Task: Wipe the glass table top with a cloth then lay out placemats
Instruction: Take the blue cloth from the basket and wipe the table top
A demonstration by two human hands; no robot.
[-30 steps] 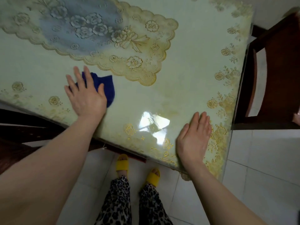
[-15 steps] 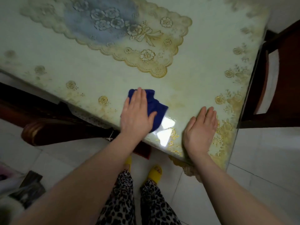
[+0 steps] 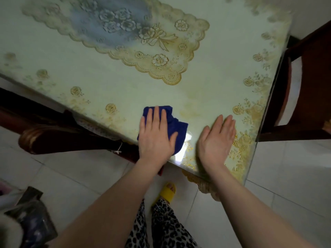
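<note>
- A left hand [image 3: 155, 136] presses flat, fingers straight, on a blue cloth [image 3: 176, 127] at the near edge of the glass counter [image 3: 206, 83]; the cloth sits just inside that edge, close to the near right corner.
- The right hand [image 3: 215, 140] lies flat on the bare glass just beside the cloth, fingers straight and together, holding nothing.
- Risk: the cloth is close to the edge, and a stroke toward the body could likely sweep it off onto the floor [image 3: 286, 176].
- Risk: the right palm rests on the glass, so it may leave marks on a patch that then needs a second pass.
- Risk: weight leaned on a glass corner could shift the pane, if it is loose; that cannot be told from here.
- Risk: the far side looks not yet reached, so laying placemats early would trap smears underneath.
- Count: one cloth, two hands, one glass counter.
- Count: one scalloped floral mat [image 3: 125, 33] showing at the middle of the top; whether it lies above or beneath the glass cannot be told. No loose placemats in view.
- Count: two wooden chairs, one at the left [image 3: 53, 138], one at the right [image 3: 308, 77]; one yellow slipper [image 3: 167, 192] visible.
</note>
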